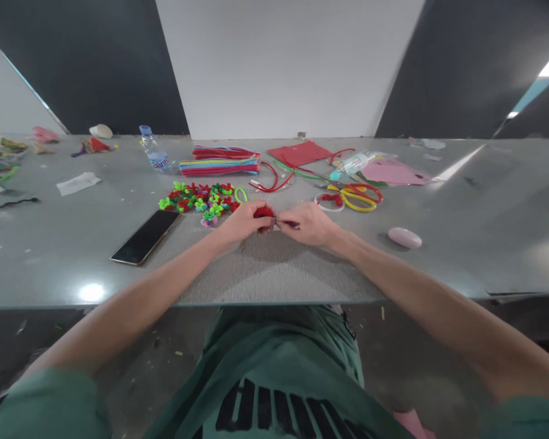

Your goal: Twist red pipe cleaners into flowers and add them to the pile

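On the near middle of the grey table (485,244), the left hand (242,223) clamps its fingers around a red pipe-cleaner coil (263,213), and the right hand (309,224) pinches its fingertips together on the coil's loose end just to the right. A pile of coloured coils (196,199) lies just on the far side of the left hand, a black phone (144,237) to its left, and yellow-handled scissors (357,197) lie on the far side of the right hand.

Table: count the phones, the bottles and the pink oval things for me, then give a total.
Phones: 1
Bottles: 2
Pink oval things: 1
Total: 4
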{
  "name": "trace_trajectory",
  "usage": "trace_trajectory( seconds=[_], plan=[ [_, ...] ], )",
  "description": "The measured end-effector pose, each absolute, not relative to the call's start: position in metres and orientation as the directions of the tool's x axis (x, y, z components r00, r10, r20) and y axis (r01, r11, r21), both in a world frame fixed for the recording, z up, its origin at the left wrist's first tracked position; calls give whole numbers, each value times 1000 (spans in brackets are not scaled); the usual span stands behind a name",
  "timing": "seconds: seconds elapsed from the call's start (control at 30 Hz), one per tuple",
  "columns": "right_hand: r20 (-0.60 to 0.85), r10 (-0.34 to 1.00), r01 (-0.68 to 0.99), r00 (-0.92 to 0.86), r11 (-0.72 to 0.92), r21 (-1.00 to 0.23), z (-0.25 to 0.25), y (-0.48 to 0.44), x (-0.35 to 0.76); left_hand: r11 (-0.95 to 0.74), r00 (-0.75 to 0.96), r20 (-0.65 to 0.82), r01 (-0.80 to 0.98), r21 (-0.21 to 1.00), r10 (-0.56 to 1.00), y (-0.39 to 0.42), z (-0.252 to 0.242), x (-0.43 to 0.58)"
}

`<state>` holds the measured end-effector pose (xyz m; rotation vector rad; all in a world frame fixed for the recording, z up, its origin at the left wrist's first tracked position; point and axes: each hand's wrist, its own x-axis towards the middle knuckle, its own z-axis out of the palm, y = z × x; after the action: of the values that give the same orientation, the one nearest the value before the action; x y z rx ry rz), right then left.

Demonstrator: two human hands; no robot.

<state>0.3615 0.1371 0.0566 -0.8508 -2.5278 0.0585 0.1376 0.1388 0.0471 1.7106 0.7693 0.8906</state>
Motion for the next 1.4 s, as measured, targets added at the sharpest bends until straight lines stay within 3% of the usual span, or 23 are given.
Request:
trace_trajectory(
  seconds=[0.2,0.4,0.63,1.17,1.4],
  plan=[
    [421,556,510,-716,829,-228,64,137,362,-255,551,185,52,966,814,143,46,135],
    [453,487,467,-747,869,-164,57,144,365,-269,592,144,129,954,793,148,43,130],
    [393,505,484,-769,861,-159,52,150,367,-303,604,114,221,927,789,150,43,130],
    [338,526,522,-780,846,-110,52,154,376,-337,559,164,221,915,812,144,46,137],
    [357,550,563,-755,823,-76,52,143,368,-393,498,252,201,897,830,141,43,140]
  ],
)
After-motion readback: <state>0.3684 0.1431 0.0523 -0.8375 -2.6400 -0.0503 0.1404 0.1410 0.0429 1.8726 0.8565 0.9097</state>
